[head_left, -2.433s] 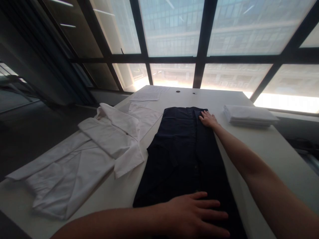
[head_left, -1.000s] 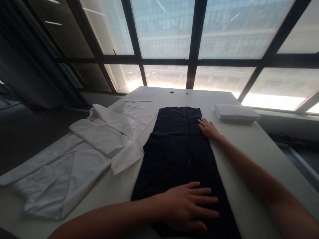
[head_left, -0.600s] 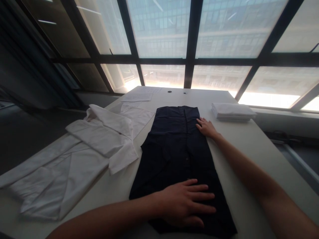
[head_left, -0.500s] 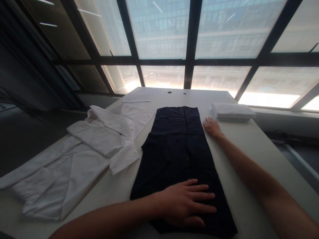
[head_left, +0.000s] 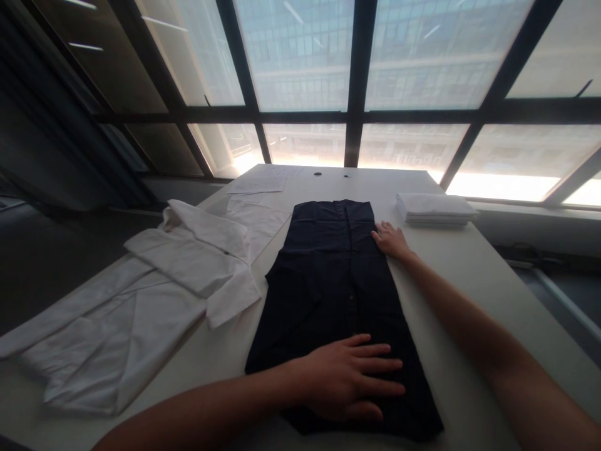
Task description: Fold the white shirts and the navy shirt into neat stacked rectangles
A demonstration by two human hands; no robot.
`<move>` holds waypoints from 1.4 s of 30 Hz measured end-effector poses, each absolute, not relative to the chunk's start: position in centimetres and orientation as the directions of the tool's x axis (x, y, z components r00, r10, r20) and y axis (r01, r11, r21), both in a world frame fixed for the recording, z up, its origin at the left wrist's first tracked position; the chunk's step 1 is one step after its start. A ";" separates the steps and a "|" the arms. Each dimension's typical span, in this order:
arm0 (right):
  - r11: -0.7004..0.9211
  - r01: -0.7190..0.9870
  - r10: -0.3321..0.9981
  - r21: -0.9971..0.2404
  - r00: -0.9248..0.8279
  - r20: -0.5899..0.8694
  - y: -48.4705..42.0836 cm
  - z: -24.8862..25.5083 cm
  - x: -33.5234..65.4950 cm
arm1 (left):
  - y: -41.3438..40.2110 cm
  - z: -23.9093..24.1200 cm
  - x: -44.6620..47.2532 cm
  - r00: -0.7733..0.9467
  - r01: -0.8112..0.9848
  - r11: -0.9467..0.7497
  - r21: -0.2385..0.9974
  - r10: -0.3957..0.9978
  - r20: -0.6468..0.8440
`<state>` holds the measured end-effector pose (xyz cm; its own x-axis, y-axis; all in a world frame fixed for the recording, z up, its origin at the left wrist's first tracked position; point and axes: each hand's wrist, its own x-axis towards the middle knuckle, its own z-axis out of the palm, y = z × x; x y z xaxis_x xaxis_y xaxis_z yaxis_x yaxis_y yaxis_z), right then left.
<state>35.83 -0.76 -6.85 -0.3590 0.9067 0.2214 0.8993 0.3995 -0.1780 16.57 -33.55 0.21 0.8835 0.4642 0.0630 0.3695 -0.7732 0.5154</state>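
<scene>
A dark navy garment, which looks like a shirt (head_left: 328, 269) with its sides folded in, lies lengthwise on the white table (head_left: 451, 275). My left hand (head_left: 352, 376) rests flat on the near part of it, fingers spread toward the right. Further off, my right hand (head_left: 390, 239) touches the garment's right edge, its fingers stretched out over the cloth border. Neither hand grips anything. To the left lies a white shirt (head_left: 188, 250), loosely spread with a collar and sleeves showing and partly folded over itself.
A neat stack of folded white cloth (head_left: 436, 210) sits at the right side of the table. Some paper sheets (head_left: 258, 183) lie at the far left, by the table's back edge. Large windows (head_left: 300, 56) stand behind, and a dark curtain (head_left: 56, 125) hangs at left.
My right hand has shifted left, from the tabletop beside the navy garment onto its right edge. My left hand stays flat in nearly the same place.
</scene>
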 end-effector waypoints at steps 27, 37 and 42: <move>0.749 0.612 0.662 -0.255 -0.712 0.235 -4.5 -5.5 33.9 | -32.8 -1.9 16.8 0.671 0.648 -0.662 0.377 0.730 0.130; 0.703 0.664 0.711 -0.257 -0.671 0.211 -3.6 -6.4 34.1 | -32.3 -1.1 16.5 0.731 0.548 -0.734 0.401 0.654 0.197; 0.700 0.671 0.714 -0.243 -0.670 0.204 -3.3 -6.7 34.1 | -32.4 -1.1 16.4 0.791 0.533 -0.739 0.412 0.608 0.067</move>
<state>34.09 -3.26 -6.72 -0.6699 0.7137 0.2045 0.6714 0.6999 -0.2434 16.42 -32.41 -1.07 0.7912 0.6079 0.0669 0.5330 -0.7390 0.4120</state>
